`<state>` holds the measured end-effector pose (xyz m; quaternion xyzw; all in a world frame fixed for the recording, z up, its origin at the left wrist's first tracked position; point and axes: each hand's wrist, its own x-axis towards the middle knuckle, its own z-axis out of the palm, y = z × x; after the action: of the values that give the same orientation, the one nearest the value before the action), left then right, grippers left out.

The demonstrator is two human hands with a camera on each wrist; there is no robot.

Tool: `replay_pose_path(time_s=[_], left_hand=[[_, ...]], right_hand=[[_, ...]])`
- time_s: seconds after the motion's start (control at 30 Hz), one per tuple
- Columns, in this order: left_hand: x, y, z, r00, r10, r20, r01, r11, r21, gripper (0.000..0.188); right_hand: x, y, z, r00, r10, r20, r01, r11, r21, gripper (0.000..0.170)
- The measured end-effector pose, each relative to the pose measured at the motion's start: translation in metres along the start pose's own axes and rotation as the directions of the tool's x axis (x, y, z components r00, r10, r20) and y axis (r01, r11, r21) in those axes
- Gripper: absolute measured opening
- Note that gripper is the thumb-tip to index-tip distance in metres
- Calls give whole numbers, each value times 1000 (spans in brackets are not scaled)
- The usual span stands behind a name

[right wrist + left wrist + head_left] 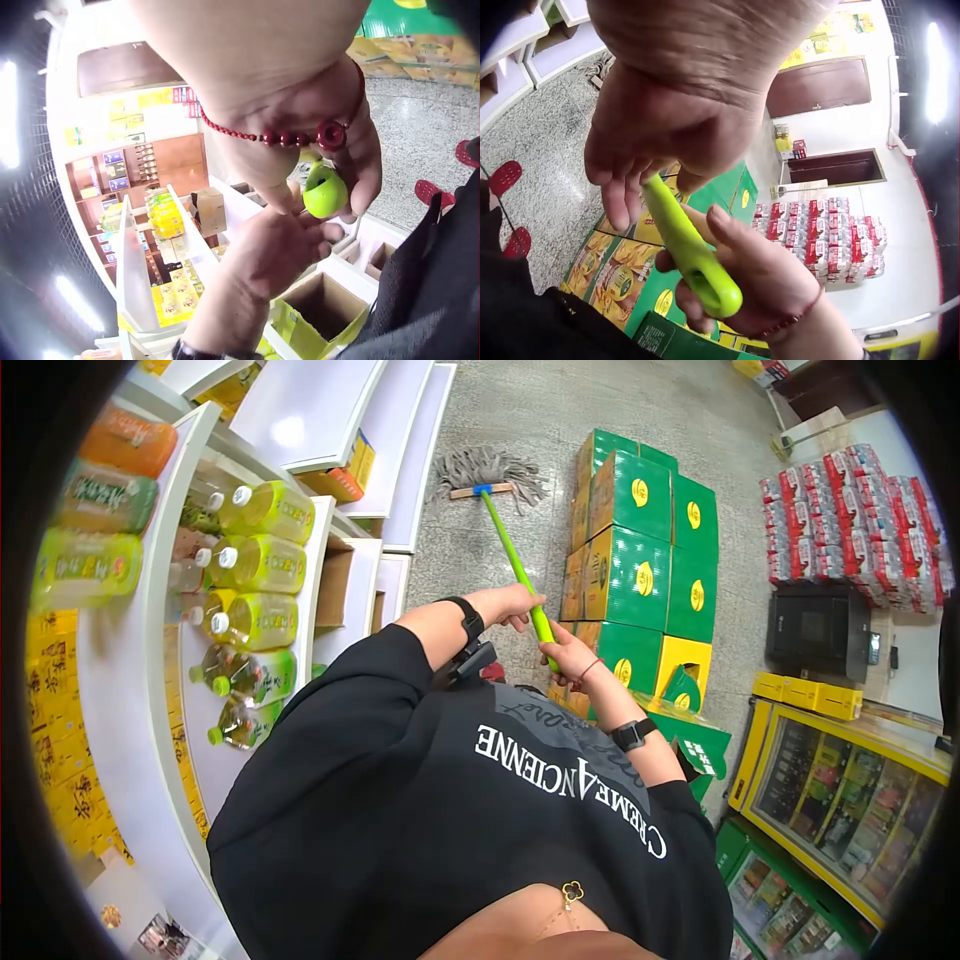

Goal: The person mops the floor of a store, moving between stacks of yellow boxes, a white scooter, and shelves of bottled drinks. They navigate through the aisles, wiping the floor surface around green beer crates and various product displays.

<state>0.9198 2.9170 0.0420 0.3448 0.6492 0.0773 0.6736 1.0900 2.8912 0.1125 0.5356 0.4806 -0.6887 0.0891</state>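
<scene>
A mop with a bright green handle reaches away from the person. Its grey string head lies on the speckled floor, below a blue joint. The left hand curls around the handle a little below its top end. Nearer the body, the right hand, with a red bead bracelet on the wrist, grips the upper end. In the left wrist view the rounded handle tip sticks out past the right hand's fingers. The right wrist view looks onto the hollow end of the same handle.
Green cartons are stacked to the right of the mop. White shelves line the left, with bottled drinks on them. Farther right stand shrink-wrapped red-and-silver packs and a yellow-framed display case. The floor runs between shelves and cartons.
</scene>
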Motion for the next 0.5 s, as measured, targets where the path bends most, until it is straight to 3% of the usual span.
replay_pose_path(time_s=[0.03,0.1,0.27,0.37,0.4,0.5], left_hand=[[10,5,-4,1000,11,16,-11,1000,-4,47],[30,15,-18,999,22,37,-24,999,48,47],[66,27,-76,993,107,45,-109,992,61,32],[72,45,-123,989,147,-29,-145,988,59,32],[72,53,-137,988,142,-63,-141,990,18,31],[91,66,-169,974,213,-80,-216,976,-20,30]], right_hand=[[1,-4,0,1000,11,-15,-11,1000,-4,61],[8,-17,-1,977,-156,-147,129,975,-179,59],[49,-68,-7,966,-141,-216,126,989,-80,60],[98,-96,-12,949,-210,-233,175,971,-164,60],[90,-130,-13,969,-113,-222,76,983,-170,61],[115,-160,-24,963,-129,-237,108,989,-101,60]])
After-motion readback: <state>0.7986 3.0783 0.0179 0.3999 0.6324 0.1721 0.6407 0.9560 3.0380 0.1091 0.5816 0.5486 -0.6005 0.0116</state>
